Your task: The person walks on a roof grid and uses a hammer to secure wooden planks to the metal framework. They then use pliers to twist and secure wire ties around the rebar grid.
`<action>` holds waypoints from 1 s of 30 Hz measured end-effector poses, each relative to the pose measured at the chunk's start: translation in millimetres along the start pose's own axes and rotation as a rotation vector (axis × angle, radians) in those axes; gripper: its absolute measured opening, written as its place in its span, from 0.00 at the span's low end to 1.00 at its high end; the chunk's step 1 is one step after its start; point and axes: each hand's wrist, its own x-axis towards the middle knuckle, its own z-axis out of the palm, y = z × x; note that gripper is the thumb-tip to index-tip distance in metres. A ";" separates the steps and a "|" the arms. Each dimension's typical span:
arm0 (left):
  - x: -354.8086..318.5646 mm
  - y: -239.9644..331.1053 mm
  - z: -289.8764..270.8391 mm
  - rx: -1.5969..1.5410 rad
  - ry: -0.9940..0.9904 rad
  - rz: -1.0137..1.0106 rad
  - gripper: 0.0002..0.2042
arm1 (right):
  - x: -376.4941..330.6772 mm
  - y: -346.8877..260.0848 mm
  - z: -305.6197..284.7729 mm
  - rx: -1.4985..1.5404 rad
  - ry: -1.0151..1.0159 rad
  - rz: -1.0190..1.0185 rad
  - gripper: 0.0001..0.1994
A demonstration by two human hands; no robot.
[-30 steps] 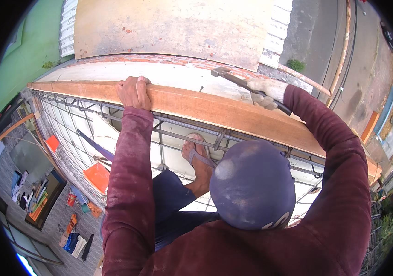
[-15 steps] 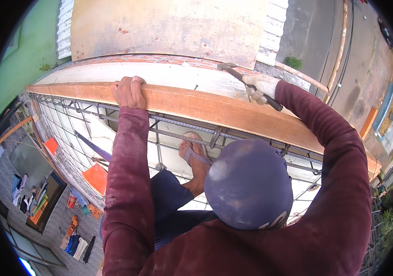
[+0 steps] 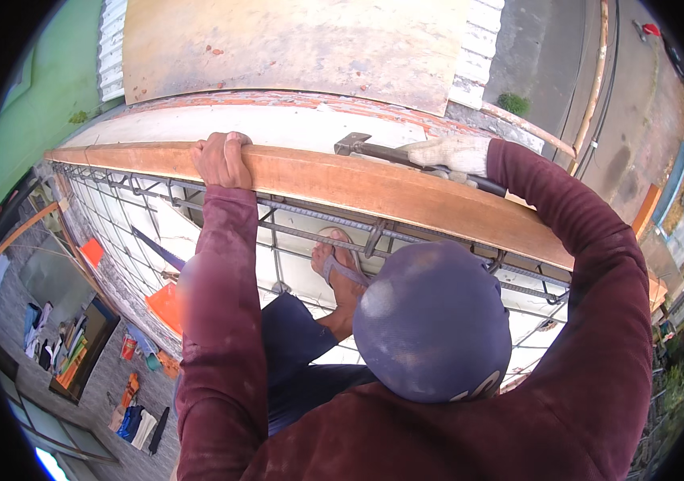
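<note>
A long wooden board [image 3: 318, 174] stands on edge across the view, beside a pale concrete or plastered ledge. Bare, with its fingers wrapped over the board's upper edge, my left hand [image 3: 223, 160] grips it left of the middle. My right hand [image 3: 454, 154], in a white work glove, is closed round the dark handle of a hammer [image 3: 382, 151]. The hammer lies nearly level, its metal head just above the board's upper edge, where it hides the nail. Whether head and nail touch, I cannot tell.
A steel rebar cage [image 3: 310, 235] runs below the board, near my sandalled foot [image 3: 340, 268]. A saw blade [image 3: 157, 248] and an orange-red piece [image 3: 165, 309] lie at left. Beyond the ledge is a large stained panel [image 3: 294, 52]. Ground lies far below on both sides.
My right hand has brought the hammer down and left; its head now covers the spot where a nail stood. My left hand keeps its grip on the board.
</note>
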 end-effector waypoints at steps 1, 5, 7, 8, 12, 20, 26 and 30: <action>-4.1 1.4 -1.1 -0.012 -0.018 -0.009 0.22 | 0.3 8.2 2.3 -0.100 -0.018 -0.079 0.16; 5.3 -1.1 -1.9 0.041 0.000 0.024 0.21 | -2.4 -2.0 -20.2 0.147 0.097 0.039 0.17; 5.8 -0.1 -0.5 0.010 0.005 0.048 0.21 | 14.8 7.2 -21.9 0.233 0.326 0.108 0.17; 2.1 -5.2 1.9 0.057 -0.008 0.040 0.20 | 18.2 10.9 -20.8 0.189 0.336 0.121 0.19; -1.6 -6.4 0.4 0.053 0.006 0.047 0.20 | -6.3 -8.5 -4.7 -0.272 0.009 -0.048 0.25; 2.6 -8.0 2.4 0.071 0.033 0.088 0.19 | 13.8 -0.6 -22.3 0.265 0.219 0.078 0.17; -7.9 -2.9 -0.5 0.039 -0.016 0.026 0.19 | -8.9 -13.3 -16.6 0.189 -0.123 0.055 0.15; -10.6 -2.5 -4.8 0.040 -0.009 0.035 0.20 | 14.1 -0.4 -22.7 0.360 0.287 0.064 0.12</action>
